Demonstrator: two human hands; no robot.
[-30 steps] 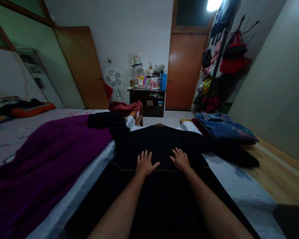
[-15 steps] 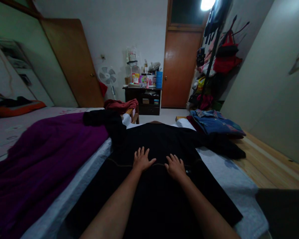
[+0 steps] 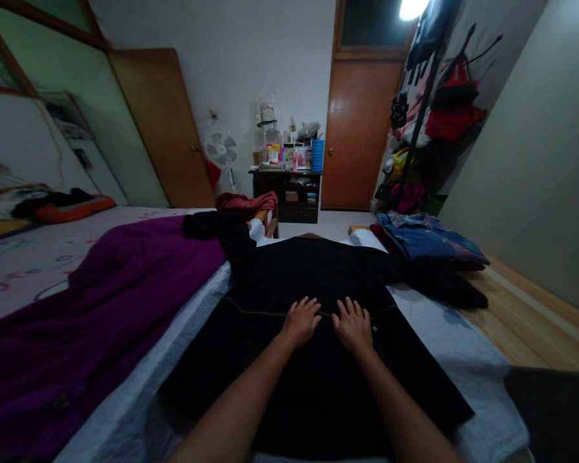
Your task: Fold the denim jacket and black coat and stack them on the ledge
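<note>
A black coat (image 3: 313, 270) lies spread on a surface with a pale blue-grey cover, its two sleeves stretched out left and right. My left hand (image 3: 302, 321) rests palm down on the middle of the coat, by a thin brown seam line, fingers extended. Just to its right, my right hand (image 3: 353, 325) also lies flat on the cloth with its fingers spread. Neither hand grips anything. A small shiny spot (image 3: 375, 328) shows on the coat beside my right hand.
Purple cloth (image 3: 139, 276) lies at the left, under the coat's left sleeve. A folded denim garment (image 3: 429, 236) sits at the right, beyond the other sleeve. The pale cover (image 3: 444, 334) shows beside the coat. Farther back stand a dark cabinet (image 3: 287, 202) and a white fan (image 3: 222, 149).
My left hand has moved right, closer to my right hand, and its fingers are less spread. The view has turned slightly to the left. The coat's lower left part has shifted inward.
</note>
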